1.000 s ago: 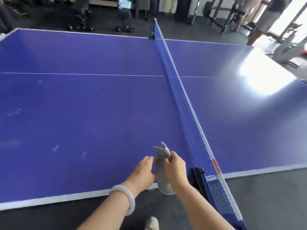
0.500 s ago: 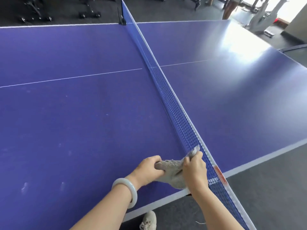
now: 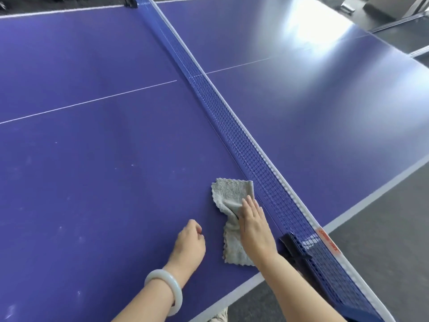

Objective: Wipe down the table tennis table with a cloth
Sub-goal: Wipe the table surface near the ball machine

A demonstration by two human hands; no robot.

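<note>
The right hand (image 3: 254,225) lies flat, fingers straight and together, pressing on the grey cloth (image 3: 228,194) at lower centre of the frame. The cloth is spread crumpled on the blue table (image 3: 92,159), just beside the net (image 3: 232,126) and near the table's close edge. The left hand (image 3: 189,242), with a pale bangle (image 3: 167,291) on its wrist, rests on the table left of the cloth, apart from it, fingers curled under and holding nothing.
</note>
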